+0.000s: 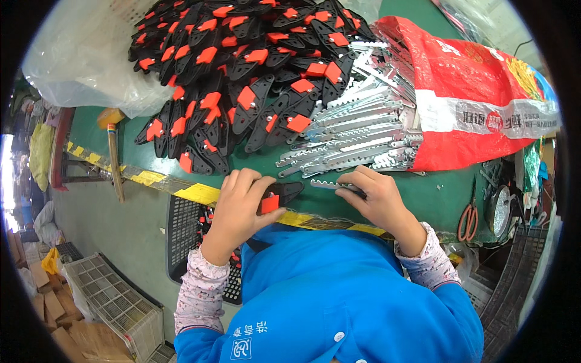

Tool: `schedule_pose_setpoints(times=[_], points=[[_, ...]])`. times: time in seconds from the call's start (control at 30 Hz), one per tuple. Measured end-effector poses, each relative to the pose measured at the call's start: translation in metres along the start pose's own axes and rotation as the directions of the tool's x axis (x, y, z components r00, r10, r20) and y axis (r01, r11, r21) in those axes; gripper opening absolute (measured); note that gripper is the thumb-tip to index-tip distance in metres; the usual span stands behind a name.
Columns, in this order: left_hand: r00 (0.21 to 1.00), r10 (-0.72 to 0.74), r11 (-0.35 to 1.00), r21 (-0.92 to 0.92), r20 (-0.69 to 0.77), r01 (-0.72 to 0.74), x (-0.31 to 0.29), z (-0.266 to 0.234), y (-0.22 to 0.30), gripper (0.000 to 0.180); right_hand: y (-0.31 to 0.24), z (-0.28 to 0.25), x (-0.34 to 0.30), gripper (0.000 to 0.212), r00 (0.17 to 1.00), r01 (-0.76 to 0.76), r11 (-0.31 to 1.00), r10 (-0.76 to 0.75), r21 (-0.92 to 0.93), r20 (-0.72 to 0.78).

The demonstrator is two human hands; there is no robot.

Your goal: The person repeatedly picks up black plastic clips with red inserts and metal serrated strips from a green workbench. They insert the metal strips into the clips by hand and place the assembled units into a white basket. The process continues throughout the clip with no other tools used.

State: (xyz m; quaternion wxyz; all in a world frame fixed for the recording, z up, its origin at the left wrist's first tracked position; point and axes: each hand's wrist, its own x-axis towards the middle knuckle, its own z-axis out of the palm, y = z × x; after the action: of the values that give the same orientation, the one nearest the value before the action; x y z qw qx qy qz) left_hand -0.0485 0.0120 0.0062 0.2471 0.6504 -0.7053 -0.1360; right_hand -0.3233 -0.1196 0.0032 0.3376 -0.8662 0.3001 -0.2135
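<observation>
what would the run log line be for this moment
left hand: grips black handle with orange tab | right hand: holds toothed metal blade beside it | behind: handle pile, blade stack on green table

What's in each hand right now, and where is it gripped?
Left hand grips a black handle with orange tab around its rear end. Right hand pinches a toothed metal blade at its right end.

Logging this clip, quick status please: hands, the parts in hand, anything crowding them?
Left hand grips black handle with orange tab. Right hand pinches toothed metal strip, tip near handle. Handle pile and strip pile just behind; nothing between.
</observation>
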Motion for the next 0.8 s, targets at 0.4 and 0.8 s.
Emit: schedule_pose_setpoints(times=[0.4,0.8], points=[[0.998,0.015,0.999,0.053,-0.055,-0.012,-0.005,-0.007,0.008,0.063,-0.005,0.009,0.009,0.016,0.997,0.056,0.997,-0.053,0.049,-0.061],[0.989,0.118,0.988,-0.108,0.088,-0.108,-0.006,0.005,0.023,0.076,0.002,-0.004,0.011,0.029,0.965,0.231,0.908,-0.259,-0.348,-0.034]])
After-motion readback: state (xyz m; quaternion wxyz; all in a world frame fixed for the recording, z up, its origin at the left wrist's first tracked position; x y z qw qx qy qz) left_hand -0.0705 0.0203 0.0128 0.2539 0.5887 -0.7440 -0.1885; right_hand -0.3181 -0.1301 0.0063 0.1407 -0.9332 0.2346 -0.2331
